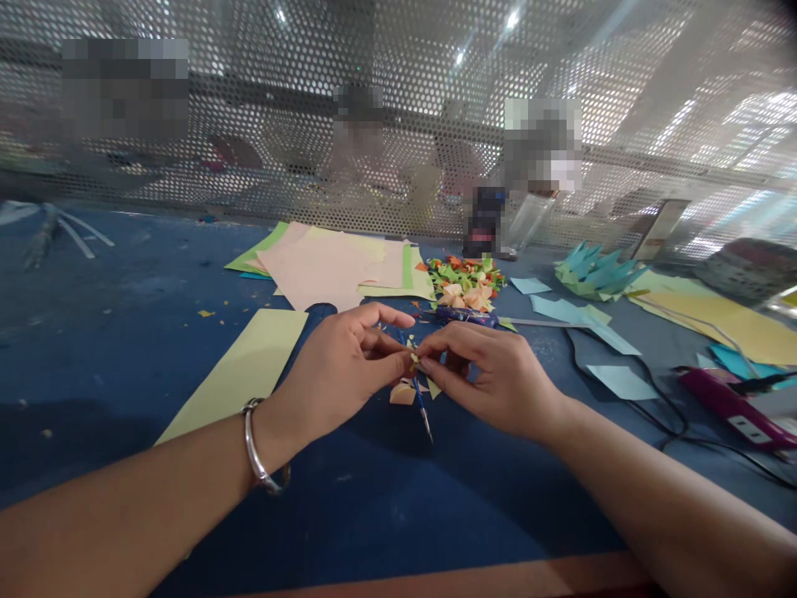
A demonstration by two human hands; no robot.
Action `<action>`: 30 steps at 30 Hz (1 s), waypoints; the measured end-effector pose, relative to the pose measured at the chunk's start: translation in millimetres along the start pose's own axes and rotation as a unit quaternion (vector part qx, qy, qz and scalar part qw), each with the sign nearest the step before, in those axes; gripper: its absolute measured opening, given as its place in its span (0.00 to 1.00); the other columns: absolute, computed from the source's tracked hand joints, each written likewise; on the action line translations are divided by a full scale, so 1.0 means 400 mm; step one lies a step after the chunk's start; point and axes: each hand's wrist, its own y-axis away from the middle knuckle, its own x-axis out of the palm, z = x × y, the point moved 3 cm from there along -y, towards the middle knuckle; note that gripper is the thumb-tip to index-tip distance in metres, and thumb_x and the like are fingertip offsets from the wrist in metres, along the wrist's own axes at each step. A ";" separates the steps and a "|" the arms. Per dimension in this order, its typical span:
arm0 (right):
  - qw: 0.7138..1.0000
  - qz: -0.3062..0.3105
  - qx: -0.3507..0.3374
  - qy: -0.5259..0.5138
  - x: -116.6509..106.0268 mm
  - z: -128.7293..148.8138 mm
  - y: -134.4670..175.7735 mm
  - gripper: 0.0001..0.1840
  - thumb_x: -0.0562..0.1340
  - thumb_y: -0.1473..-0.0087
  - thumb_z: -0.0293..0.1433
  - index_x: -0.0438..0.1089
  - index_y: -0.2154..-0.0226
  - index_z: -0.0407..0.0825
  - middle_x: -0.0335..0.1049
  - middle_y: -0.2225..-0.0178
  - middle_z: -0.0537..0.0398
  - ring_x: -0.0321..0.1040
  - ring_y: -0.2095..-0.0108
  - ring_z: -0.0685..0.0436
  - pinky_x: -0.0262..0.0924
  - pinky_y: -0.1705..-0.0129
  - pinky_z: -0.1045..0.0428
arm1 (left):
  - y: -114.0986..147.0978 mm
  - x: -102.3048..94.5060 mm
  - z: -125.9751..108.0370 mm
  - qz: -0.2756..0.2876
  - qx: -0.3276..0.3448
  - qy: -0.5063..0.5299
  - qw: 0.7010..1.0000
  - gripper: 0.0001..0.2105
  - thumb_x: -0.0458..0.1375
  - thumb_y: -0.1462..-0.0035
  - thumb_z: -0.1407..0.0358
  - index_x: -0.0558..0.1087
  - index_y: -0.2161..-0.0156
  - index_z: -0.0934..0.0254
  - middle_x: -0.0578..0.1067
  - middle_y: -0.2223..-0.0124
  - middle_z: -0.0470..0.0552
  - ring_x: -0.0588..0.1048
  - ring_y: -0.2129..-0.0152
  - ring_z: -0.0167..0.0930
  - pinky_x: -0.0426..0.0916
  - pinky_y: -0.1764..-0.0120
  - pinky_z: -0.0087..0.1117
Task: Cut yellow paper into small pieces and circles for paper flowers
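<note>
Fingertips of my left hand (336, 365) and my right hand (491, 365) meet at the middle of the blue table and pinch a tiny yellow paper piece (414, 359) between them. My left index finger is stretched out above it, while the thumb presses in. The thumb and index finger of my right hand are closed on the piece's right side. Below the fingers a slim blue tool (425, 417) with a pointed silver tip slants downward; its middle is partly hidden. Beside it lie a peach paper scrap (402, 394) and small yellow scraps.
Beyond my hands are stacked coloured sheets (311, 262), a pile of folded paper pieces (466, 282) and a dark-blue handled tool (466, 316). A pale yellow sheet (249, 357) lies left. Rightward are light-blue papers (623, 382), black cable and a purple power strip (735, 407). Perforated metal screen (280, 149) behind.
</note>
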 end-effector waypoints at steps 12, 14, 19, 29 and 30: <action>1.000 -0.022 -0.001 0.003 0.003 0.009 0.001 0.04 0.61 0.41 0.25 0.72 0.64 0.47 0.72 0.69 0.58 0.66 0.73 0.55 0.60 0.70 0.58 | 0.006 0.001 0.000 -0.004 -0.013 0.021 1.000 0.16 0.66 0.46 0.64 0.72 0.52 0.61 0.83 0.65 0.51 0.82 0.65 0.35 0.76 0.61 0.35; 1.000 -0.028 0.000 -0.001 0.005 0.009 0.001 0.04 0.61 0.41 0.25 0.72 0.64 0.47 0.72 0.70 0.58 0.66 0.73 0.54 0.60 0.70 0.58 | 0.005 0.002 0.000 -0.007 -0.018 0.027 0.999 0.16 0.66 0.46 0.65 0.72 0.52 0.62 0.83 0.65 0.51 0.82 0.66 0.35 0.76 0.61 0.35; 0.999 -0.031 0.019 -0.006 0.009 0.004 0.000 0.03 0.61 0.42 0.26 0.71 0.65 0.48 0.72 0.69 0.57 0.66 0.74 0.53 0.62 0.70 0.57 | 0.003 0.005 -0.001 -0.011 -0.019 0.069 0.997 0.16 0.66 0.46 0.65 0.72 0.52 0.62 0.82 0.66 0.50 0.81 0.68 0.32 0.76 0.61 0.34; 0.998 -0.051 0.032 -0.015 0.008 0.004 0.003 0.04 0.62 0.42 0.26 0.73 0.63 0.48 0.72 0.69 0.57 0.66 0.74 0.54 0.63 0.71 0.57 | 0.006 0.001 -0.009 -0.023 0.010 0.002 1.000 0.15 0.65 0.45 0.62 0.73 0.52 0.62 0.82 0.66 0.50 0.81 0.69 0.32 0.75 0.63 0.33; 0.998 -0.048 0.032 -0.016 0.009 0.004 0.003 0.04 0.62 0.42 0.26 0.73 0.62 0.48 0.72 0.69 0.57 0.67 0.73 0.54 0.63 0.71 0.57 | 0.007 0.001 -0.012 -0.024 0.014 -0.011 1.000 0.15 0.65 0.45 0.62 0.73 0.52 0.62 0.82 0.66 0.49 0.80 0.69 0.32 0.75 0.64 0.33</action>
